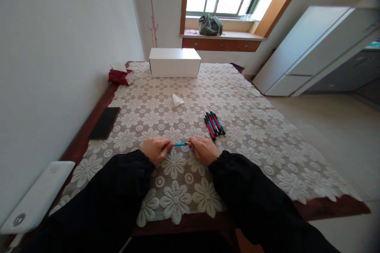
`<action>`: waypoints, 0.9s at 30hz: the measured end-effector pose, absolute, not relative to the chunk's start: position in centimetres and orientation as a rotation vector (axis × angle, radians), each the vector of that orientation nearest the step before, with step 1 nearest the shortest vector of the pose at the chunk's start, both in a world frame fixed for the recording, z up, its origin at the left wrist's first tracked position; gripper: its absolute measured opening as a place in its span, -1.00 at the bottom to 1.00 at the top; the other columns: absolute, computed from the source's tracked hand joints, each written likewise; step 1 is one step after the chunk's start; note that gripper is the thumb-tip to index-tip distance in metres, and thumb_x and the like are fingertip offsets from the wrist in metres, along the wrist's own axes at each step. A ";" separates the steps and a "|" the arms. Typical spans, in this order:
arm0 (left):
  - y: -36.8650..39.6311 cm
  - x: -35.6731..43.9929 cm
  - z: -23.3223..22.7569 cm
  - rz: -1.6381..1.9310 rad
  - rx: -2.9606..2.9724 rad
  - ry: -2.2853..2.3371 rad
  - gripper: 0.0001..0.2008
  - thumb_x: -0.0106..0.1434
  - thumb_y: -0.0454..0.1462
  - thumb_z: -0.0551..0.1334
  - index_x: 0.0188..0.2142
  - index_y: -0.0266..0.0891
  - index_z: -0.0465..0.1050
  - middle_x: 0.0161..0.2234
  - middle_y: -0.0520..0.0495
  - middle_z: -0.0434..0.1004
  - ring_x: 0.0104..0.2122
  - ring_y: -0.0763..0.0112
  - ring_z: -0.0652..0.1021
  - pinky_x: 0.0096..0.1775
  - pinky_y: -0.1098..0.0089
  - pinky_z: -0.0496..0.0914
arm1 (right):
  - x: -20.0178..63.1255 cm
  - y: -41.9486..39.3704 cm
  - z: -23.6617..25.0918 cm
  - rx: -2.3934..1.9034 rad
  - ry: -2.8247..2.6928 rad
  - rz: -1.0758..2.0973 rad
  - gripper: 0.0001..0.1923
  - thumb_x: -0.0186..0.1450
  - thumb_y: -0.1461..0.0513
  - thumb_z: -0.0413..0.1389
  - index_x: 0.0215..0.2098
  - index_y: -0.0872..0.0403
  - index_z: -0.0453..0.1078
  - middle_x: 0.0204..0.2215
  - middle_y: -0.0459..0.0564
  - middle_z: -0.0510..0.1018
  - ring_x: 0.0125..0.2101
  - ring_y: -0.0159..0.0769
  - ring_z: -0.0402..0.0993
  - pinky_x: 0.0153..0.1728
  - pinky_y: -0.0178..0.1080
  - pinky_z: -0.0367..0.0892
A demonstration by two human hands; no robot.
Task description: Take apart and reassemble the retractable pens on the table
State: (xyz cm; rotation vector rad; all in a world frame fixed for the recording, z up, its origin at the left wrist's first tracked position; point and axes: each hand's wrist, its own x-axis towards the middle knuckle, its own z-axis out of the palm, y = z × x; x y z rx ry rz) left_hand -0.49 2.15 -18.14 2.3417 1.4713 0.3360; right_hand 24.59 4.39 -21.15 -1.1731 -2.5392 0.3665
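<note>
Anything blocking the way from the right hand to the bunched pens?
Nothing visible: only tablecloth shows between the right hand, which holds one end of the blue pen, and the pens. The tissue lies off to their left.

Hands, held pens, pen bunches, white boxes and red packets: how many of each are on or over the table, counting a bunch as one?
Hands, left hand and right hand: 2
Held pen: 1
Pen bunch: 1
White box: 1
Red packet: 1
Total: 6

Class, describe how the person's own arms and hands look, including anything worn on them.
The left hand and right hand wear no gloves. The left sleeve and right sleeve are long, loose and black, gathered at the wrists, without visible markings.
</note>
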 end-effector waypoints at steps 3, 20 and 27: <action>2.1 -0.4 -18.1 0.286 2.376 1.497 -0.61 0.47 -0.10 -0.03 -0.35 -0.16 0.46 -0.39 -0.07 0.56 -0.34 0.28 0.52 -0.31 0.35 0.27 | 24.4 4.3 -21.4 -1.161 -2.557 0.266 -0.81 0.48 0.28 -0.03 -0.28 0.07 0.36 -0.41 0.01 0.52 -0.36 -0.26 0.45 -0.31 -0.26 0.23; 2.2 -0.4 -20.0 0.235 2.407 1.518 -0.56 0.48 -0.11 -0.11 -0.39 -0.18 0.40 -0.49 -0.08 0.47 -0.47 0.31 0.46 -0.41 0.34 0.17 | 24.6 4.8 -21.1 -1.023 -2.638 0.169 -0.82 0.46 0.31 -0.01 -0.30 0.05 0.36 -0.42 -0.03 0.57 -0.38 -0.27 0.52 -0.40 -0.26 0.21; 1.5 -0.3 -19.5 0.530 2.177 1.447 -0.52 0.49 -0.07 -0.13 -0.33 -0.17 0.47 -0.44 -0.05 0.54 -0.42 0.35 0.51 -0.34 0.36 0.28 | 25.1 4.6 -21.0 -0.972 -2.444 0.283 -0.73 0.52 0.20 -0.10 -0.26 0.04 0.37 -0.39 0.01 0.55 -0.36 -0.25 0.50 -0.34 -0.26 0.26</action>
